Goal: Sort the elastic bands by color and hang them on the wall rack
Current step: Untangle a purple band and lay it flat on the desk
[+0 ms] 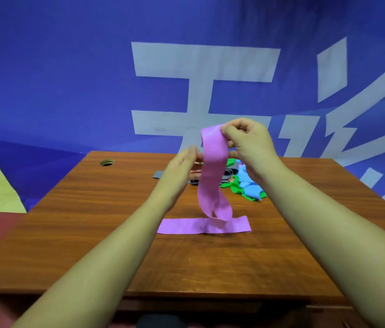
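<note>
Sorting purples: the right hand (246, 138) pinches a purple band (210, 166) above the surface (92, 209), tail over the flat band (182, 227). The left hand (182, 166) hovers straight-fingered beside it. Next, likely lay it alongside.

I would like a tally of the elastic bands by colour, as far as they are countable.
Purple bands: 2, the held purple band and the flat purple band
Green bands: at least 1
Light blue bands: at least 1
Grey bands: at least 1
Total: at least 5; these three colours lie tangled.

Right hand (248, 140) pinches purple band (211, 176); left hand (182, 166) seemingly touches it.
</note>
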